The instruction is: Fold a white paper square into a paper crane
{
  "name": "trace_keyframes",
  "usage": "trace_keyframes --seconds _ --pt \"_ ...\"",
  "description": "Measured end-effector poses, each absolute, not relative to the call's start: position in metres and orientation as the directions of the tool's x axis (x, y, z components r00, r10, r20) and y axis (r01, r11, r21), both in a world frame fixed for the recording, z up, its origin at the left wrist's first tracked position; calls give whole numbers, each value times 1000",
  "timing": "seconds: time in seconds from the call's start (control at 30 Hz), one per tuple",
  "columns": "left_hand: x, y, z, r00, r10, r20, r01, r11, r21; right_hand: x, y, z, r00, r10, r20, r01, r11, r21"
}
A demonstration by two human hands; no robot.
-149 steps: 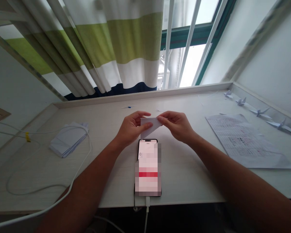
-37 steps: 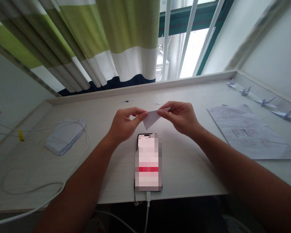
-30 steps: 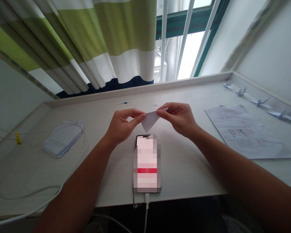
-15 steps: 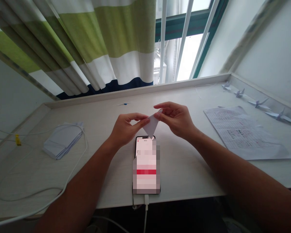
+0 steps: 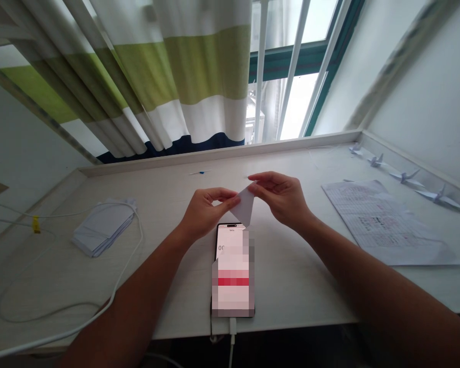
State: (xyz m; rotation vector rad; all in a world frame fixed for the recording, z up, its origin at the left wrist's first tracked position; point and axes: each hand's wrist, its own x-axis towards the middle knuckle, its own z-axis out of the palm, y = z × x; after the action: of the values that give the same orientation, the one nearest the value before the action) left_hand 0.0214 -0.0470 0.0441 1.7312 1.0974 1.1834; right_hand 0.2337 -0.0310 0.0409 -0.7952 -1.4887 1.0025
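A small folded piece of white paper (image 5: 244, 208) is held up above the desk, its lower tip just over the top of a phone. My left hand (image 5: 209, 209) pinches its left corner between thumb and fingers. At the upper right corner, my right hand (image 5: 281, 197) grips the paper with thumb and index finger, the other fingers curled behind. Below the hands the phone (image 5: 233, 260) lies face up with its screen lit, partly blurred out, and a white charging plug (image 5: 233, 326) in its lower end.
A stack of white paper sheets (image 5: 104, 227) lies at left, crossed by a white cable (image 5: 141, 232). Written sheets (image 5: 383, 220) lie at right. Several folded paper cranes (image 5: 404, 177) line the right edge. A small blue-and-white item (image 5: 201, 173) sits toward the back, near the curtain (image 5: 203, 66).
The view has tilted slightly upward, so everything sits lower in the picture. Both hands keep their pinch on the paper, which has turned a little and shows more of its face.
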Motion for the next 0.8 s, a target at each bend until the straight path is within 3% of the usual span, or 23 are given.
trace_keyframes --seconds 0.8 --pt "22 -49 44 283 951 123 116 -161 980 235 -34 47 -168 889 426 -66 420 -905"
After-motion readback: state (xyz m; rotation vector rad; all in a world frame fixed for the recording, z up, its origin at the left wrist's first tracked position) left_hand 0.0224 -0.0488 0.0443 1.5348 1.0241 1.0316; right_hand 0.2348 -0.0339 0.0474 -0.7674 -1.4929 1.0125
